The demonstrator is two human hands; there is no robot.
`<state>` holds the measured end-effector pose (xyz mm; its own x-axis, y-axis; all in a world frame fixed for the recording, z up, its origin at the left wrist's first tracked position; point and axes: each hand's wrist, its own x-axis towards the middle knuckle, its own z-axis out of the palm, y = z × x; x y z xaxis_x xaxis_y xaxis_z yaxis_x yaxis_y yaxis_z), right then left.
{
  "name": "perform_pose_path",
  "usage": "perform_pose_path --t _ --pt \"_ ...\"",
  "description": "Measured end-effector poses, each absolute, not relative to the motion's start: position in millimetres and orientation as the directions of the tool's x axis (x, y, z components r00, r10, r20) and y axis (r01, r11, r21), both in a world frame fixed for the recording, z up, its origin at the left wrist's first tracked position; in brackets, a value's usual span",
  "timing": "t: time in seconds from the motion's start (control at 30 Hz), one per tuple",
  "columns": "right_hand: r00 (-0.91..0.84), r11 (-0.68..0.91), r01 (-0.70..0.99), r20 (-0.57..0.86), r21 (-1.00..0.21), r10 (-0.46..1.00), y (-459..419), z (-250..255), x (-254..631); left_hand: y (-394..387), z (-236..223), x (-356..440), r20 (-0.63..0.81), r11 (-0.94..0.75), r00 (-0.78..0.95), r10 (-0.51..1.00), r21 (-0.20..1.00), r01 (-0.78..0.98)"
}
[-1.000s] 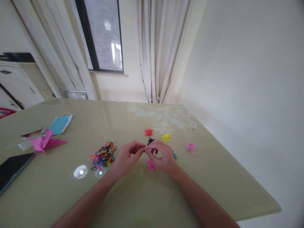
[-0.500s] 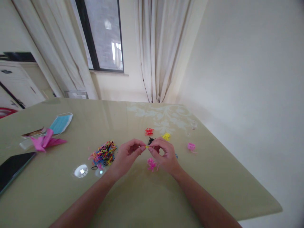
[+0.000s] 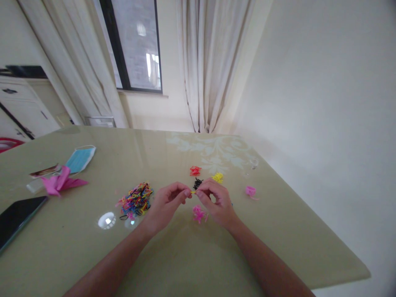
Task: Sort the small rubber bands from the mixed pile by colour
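A small yellow rubber band [image 3: 193,192] is stretched between my left hand [image 3: 168,205] and my right hand [image 3: 217,201], pinched at each end by thumb and forefinger. Left of my left hand lies a heap of mixed-colour rubber bands [image 3: 137,200]. Sorted piles surround my right hand: red bands [image 3: 195,170] farthest off, black bands [image 3: 198,183] just beyond the fingertips, yellow bands [image 3: 218,177] behind the knuckles, pink bands [image 3: 199,213] below the fingers. Only a sliver of blue shows past the right hand; the rest is hidden.
On the table [image 3: 173,264], a pink band-like coil [image 3: 251,191] lies to the right. At left are a dark phone or tablet [image 3: 20,218], a folded pink paper shape [image 3: 62,182] and a blue face mask [image 3: 81,159]. A wall [image 3: 334,123] borders the right edge.
Both hands have drawn slightly apart, and the yellow band between them now shows stretched. My right hand has shifted a little to the right, covering most of the blue pile.
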<state>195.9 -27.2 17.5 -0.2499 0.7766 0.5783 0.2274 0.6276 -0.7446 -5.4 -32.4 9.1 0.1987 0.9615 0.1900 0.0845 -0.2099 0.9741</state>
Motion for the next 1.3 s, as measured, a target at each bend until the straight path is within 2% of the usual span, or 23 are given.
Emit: perform_pose_path --t 0.23,0.33,0.4,0.5,0.6,0.7,0.83,1.0,1.3 --pt "-0.264 0.639 0.239 0.584 -0.731 0.768 -27 20 199 -32 12 -7 0.248 -0.276 0.193 0.949 0.952 0.133" --pt "-0.203 0.588 0.322 0.552 -0.742 0.809 -15 18 211 -26 16 -18 0.292 -0.318 0.125 0.948 0.889 0.330" --pt "-0.115 0.516 0.406 0.518 -0.754 0.848 -2 14 224 -21 19 -30 0.336 -0.326 0.095 0.937 0.741 0.587" --pt "0.043 0.364 0.561 0.465 -0.744 0.884 18 6 246 -15 23 -50 0.348 -0.249 0.111 0.931 0.385 0.889" --pt "0.077 0.227 0.739 0.413 -0.634 0.907 31 -3 261 -12 26 -68 0.251 -0.105 0.069 0.966 0.133 0.985" --pt "0.069 0.138 0.862 0.383 -0.487 0.921 36 -9 267 -12 28 -80 0.140 0.005 -0.007 0.990 0.016 1.000" --pt "0.084 0.089 0.899 0.369 -0.429 0.926 38 -14 265 -11 29 -82 0.024 0.056 -0.057 0.998 0.055 0.997" --pt "0.087 0.060 0.920 0.351 -0.387 0.932 42 -17 262 -11 24 -75 -0.043 0.016 -0.014 0.999 0.056 0.998" --pt "0.082 0.093 0.908 0.391 -0.409 0.917 41 -13 264 0 8 -80 -0.053 -0.091 0.099 0.994 0.135 0.987"
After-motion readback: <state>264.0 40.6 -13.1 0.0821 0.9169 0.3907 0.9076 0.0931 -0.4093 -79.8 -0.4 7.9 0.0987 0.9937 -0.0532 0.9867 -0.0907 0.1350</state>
